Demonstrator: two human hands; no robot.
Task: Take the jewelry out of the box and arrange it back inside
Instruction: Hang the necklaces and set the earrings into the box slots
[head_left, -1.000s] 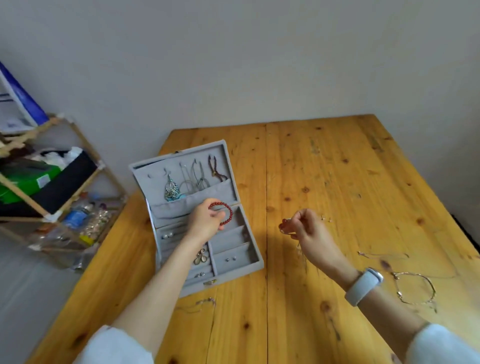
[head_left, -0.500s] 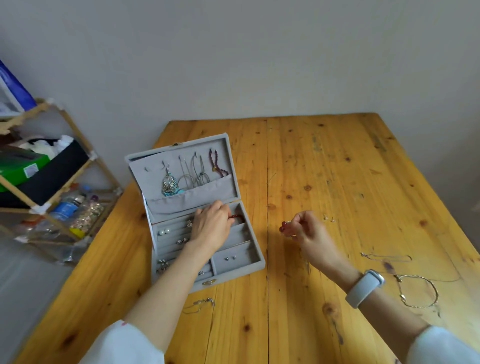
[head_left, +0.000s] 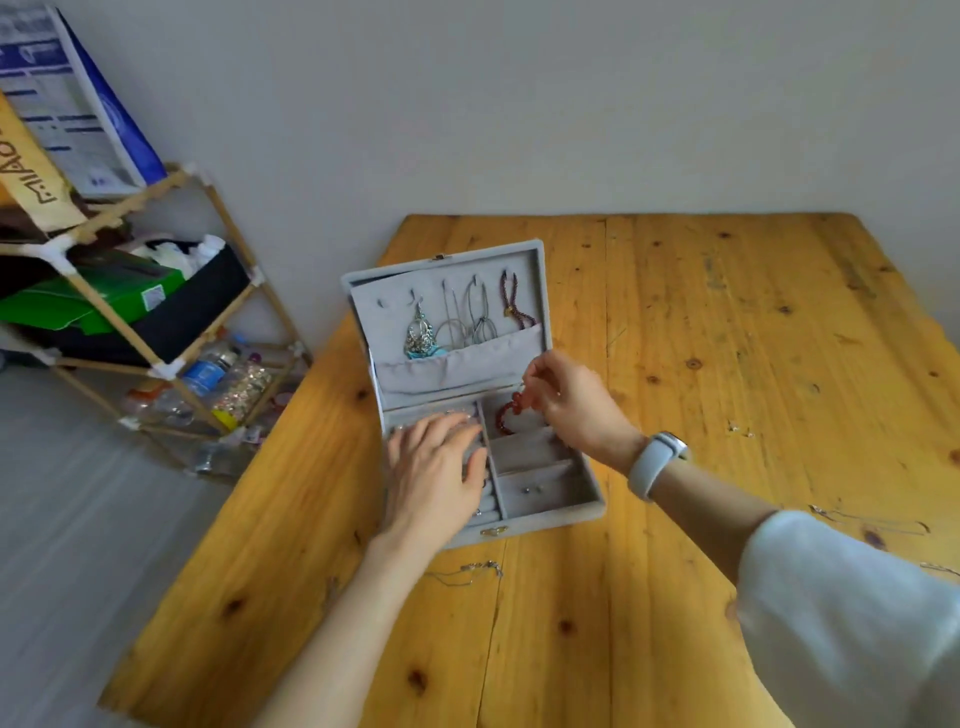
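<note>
The grey jewelry box (head_left: 566, 506) lies open on the wooden table (head_left: 727, 338), its lid (head_left: 447, 291) tipped back with a silver pendant (head_left: 418, 335), thin hoops and a dark beaded strand (head_left: 511, 306) hung inside; a red bead bracelet (head_left: 508, 415) sits in the top right compartment, partly lifted; the right hand (head_left: 574, 402) pinches its upper end between curled fingertips above that compartment; the left hand (head_left: 434, 467) lies flat over the ring rolls on the box's left side, fingers straight and slightly spread; small studs (head_left: 532, 489) rest in the lowest right compartment; thin chains (head_left: 462, 571) lie on the table just in front of the box and further right; a cluttered wooden shelf (head_left: 156, 291) stands to the left.
</note>
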